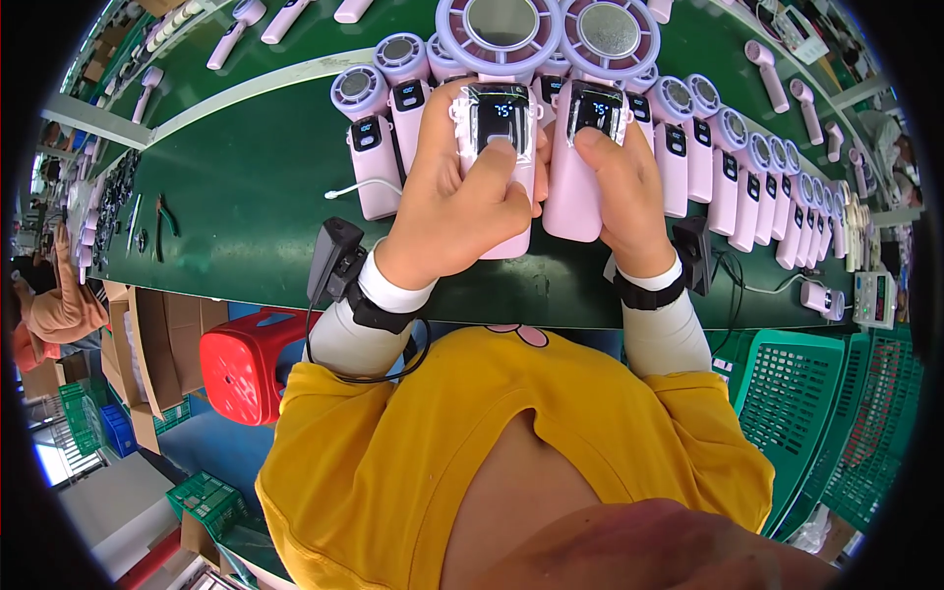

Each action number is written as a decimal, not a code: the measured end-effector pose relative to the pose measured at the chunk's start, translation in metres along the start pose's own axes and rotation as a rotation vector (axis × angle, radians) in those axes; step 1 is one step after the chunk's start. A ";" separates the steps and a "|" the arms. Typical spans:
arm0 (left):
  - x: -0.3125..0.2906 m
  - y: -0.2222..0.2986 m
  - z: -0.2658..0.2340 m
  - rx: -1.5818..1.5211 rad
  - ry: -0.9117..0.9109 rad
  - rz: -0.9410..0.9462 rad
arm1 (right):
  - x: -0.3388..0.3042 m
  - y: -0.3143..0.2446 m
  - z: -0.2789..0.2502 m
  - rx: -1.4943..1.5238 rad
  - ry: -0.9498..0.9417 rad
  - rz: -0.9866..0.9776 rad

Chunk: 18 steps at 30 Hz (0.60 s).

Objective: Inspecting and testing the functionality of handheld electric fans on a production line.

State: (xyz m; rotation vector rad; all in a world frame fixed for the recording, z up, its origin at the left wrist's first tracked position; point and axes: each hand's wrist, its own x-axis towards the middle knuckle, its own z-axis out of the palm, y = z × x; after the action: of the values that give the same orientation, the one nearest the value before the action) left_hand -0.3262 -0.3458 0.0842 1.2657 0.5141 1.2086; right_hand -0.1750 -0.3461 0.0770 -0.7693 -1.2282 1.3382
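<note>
Two pink handheld fans with round lilac heads are raised side by side over the green table (265,236). My left hand (457,202) is closed around the left handheld fan (506,221), its thumb lying just under the lit black display. In my right hand (624,187) is the right handheld fan (572,202), gripped with the thumb on its display's lower edge. Both displays glow with matching digits. Behind them stand more pink fans (369,177) with small lit screens, partly hidden by my hands. A white cable (359,187) crosses the nearest one on the left.
A long row of upright pink fans (723,202) runs off to the right. Pliers (165,226) lie on the left side of the table. At the right end sits a small white meter (873,300). Below are a red stool (241,369) and green crates (787,403).
</note>
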 end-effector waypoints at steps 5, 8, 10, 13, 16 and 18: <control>0.001 -0.001 -0.002 -0.002 -0.009 0.012 | 0.001 0.001 0.001 0.037 -0.014 -0.018; 0.000 0.000 -0.002 -0.030 -0.007 0.030 | 0.001 0.003 0.001 0.050 -0.027 -0.050; -0.002 0.002 -0.002 -0.061 0.019 0.023 | 0.002 0.002 0.002 0.100 -0.038 -0.032; -0.003 0.009 -0.007 -0.078 0.003 0.065 | 0.007 -0.004 0.010 0.113 -0.050 -0.014; -0.009 0.021 -0.025 -0.060 0.040 0.102 | 0.016 -0.014 0.025 0.083 -0.054 0.030; -0.017 0.031 -0.051 -0.009 0.114 0.122 | 0.032 -0.026 0.047 -0.071 -0.105 0.139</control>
State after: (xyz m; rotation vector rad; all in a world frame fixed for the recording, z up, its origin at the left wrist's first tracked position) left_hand -0.3876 -0.3427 0.0916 1.2402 0.5194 1.3904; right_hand -0.2175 -0.3297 0.1197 -0.8568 -1.3301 1.4701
